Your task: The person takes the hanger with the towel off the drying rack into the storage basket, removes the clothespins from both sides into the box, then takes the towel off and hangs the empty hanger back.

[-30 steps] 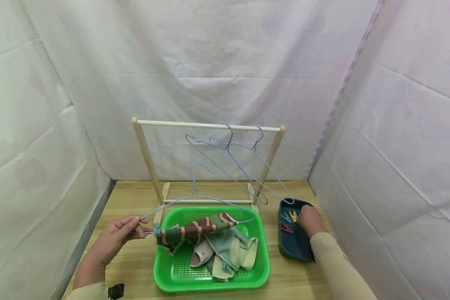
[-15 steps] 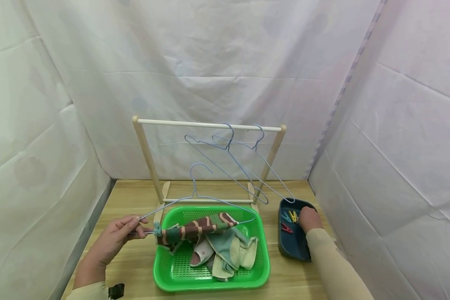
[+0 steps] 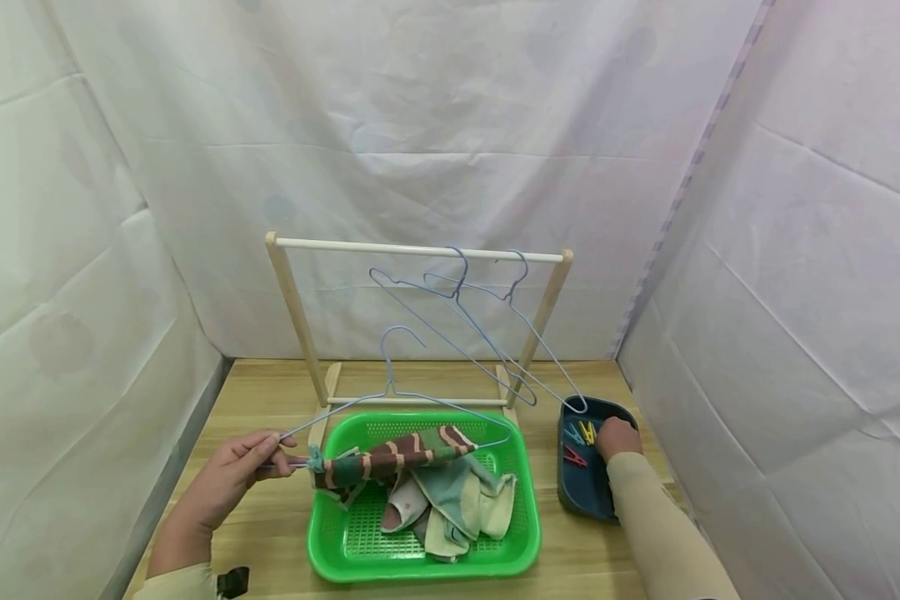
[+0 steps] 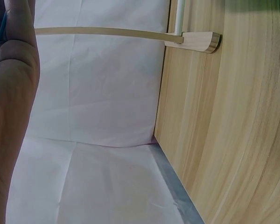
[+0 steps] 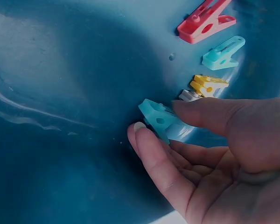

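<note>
My left hand [image 3: 236,467] pinches the left corner of a blue wire hanger [image 3: 390,388], held over the green basket. A camouflage-patterned cloth [image 3: 401,457] hangs on that hanger's bottom bar, with a teal clothespin [image 3: 315,458] at its left end. My right hand [image 3: 618,440] is down in the dark blue bin [image 3: 587,498]. In the right wrist view its thumb and fingers close round a teal clothespin [image 5: 157,116]. Beside it lie a red clothespin [image 5: 205,23], another teal clothespin [image 5: 221,53], a yellow clothespin [image 5: 207,85] and a partly covered whitish one.
The green basket [image 3: 423,573] holds more small fabric items, including a pale green and cream cloth [image 3: 457,500]. Behind it stands a wooden rack [image 3: 412,247] carrying two blue hangers [image 3: 457,292] near its right end. White curtains [image 3: 450,125] enclose the table.
My right hand stays in the bin while its forearm shifts slightly left. The right-hand hanger on the rack sways a little. My left hand, its hanger and the cloth keep their place.
</note>
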`<state>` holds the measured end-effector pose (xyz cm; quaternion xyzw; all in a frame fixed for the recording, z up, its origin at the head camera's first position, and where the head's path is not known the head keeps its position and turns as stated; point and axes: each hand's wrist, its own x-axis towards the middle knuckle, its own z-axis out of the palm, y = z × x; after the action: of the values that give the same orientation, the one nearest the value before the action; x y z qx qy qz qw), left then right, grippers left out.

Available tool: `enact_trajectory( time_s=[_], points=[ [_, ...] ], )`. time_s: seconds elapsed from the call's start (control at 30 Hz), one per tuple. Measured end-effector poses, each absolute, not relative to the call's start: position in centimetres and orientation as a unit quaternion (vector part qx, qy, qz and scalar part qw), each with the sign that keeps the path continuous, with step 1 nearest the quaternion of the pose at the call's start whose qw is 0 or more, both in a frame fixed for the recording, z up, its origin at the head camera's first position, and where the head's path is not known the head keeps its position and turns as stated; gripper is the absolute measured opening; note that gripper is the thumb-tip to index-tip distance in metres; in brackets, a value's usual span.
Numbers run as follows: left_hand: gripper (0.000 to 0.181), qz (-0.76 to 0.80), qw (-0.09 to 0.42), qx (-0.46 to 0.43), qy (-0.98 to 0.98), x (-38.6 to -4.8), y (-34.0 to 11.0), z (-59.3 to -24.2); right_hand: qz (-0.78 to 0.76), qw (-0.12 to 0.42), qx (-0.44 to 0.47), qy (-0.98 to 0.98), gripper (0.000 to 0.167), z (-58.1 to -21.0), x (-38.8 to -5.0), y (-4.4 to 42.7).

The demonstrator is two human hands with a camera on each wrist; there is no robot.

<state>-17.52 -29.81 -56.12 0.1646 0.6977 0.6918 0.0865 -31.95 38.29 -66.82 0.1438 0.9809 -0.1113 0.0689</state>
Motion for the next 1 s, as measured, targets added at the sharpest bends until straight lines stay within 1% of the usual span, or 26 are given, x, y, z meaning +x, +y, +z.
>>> enact_trajectory(
  time_s=[0.1,0.47,0.77,0.9,1.0],
  points=[
    [0.040,0.690,0.087,0.165,0.699,-17.5,-29.9,-56.2,-0.114,0.079,0.147,0.979,0.025,-66.9,-32.1,38.3],
    [0.040,0.689,0.089,0.167,0.700,-17.6,-29.8,-56.2,-0.119,0.089,0.183,0.972,0.028,-66.4,-32.0,37.7],
    [0.040,0.693,0.087,0.158,0.698,-17.6,-29.8,-56.0,-0.112,0.082,0.166,0.976,0.025,-65.8,-31.5,37.3],
    [0.040,0.698,0.086,0.151,0.694,-17.5,-29.7,-55.8,-0.118,0.086,0.157,0.977,0.026,-64.5,-30.9,36.9],
    [0.040,0.699,0.087,0.151,0.693,-17.5,-29.6,-55.7,-0.123,0.104,0.152,0.975,0.028,-62.5,-30.0,36.0]
  ],
)
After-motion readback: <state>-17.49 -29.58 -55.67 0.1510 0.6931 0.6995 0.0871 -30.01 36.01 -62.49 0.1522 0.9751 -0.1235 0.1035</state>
